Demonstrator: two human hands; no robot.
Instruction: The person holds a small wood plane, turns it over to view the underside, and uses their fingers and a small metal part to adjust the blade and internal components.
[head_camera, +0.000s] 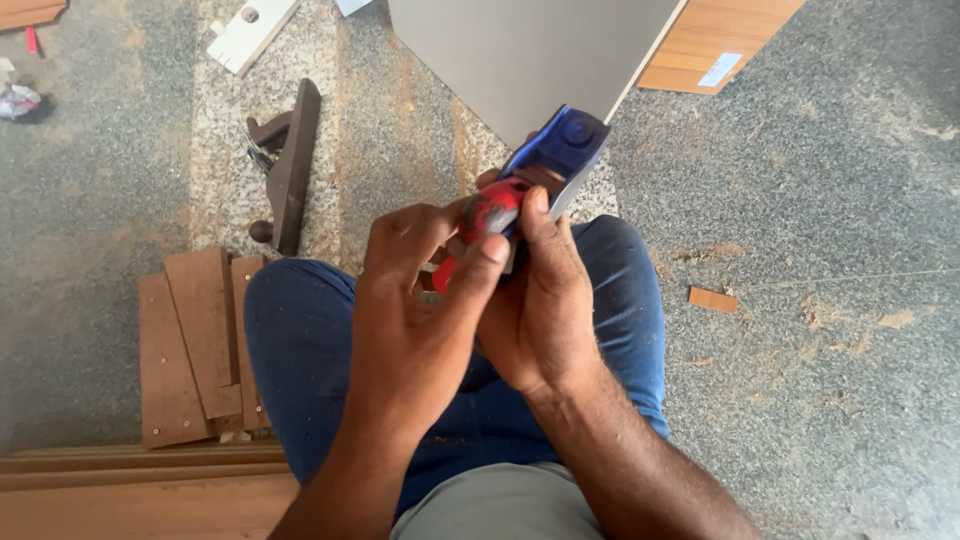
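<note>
I hold a small blue hand plane (560, 150) with a red handle part (490, 215) over my knees, its front pointing away from me. My left hand (420, 310) wraps it from the left, thumb laid across the red part. My right hand (540, 300) grips it from the right, thumb up along the blue body. My legs in blue jeans (300, 350) are beneath.
A larger dark brown hand plane (288, 165) lies on the stone floor at the upper left. Brown wood offcuts (195, 340) lie beside my left knee. A grey board (520, 55) stands ahead, wood panels lie at the edges, and sawdust and a small chip (712, 299) lie on the right.
</note>
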